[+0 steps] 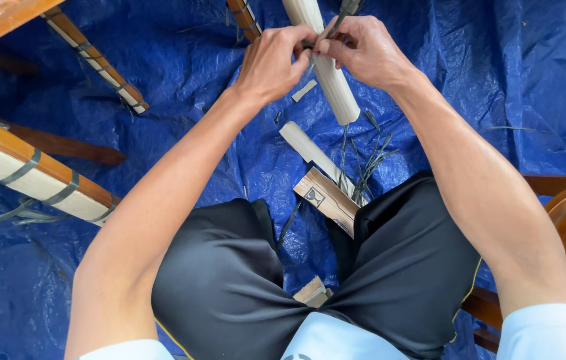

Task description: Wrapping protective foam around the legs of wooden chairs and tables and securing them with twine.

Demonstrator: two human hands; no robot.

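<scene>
Pale wooden stick [331,83] up top centre, long axis running away from body, near end angled slightly right over blue tarp [509,80]. Left hand [273,60] and right hand [359,47] both pinched tight on dark thin strip [336,23] right at stick, fingertips meeting on stick's upper part. Both hands equally near, left on left flank, right on right. Loose dark strips [363,163] lying below stick's near end, beside flat wooden piece [326,197] between knees. Banded wooden frame pieces [29,170] well apart at left.
</scene>
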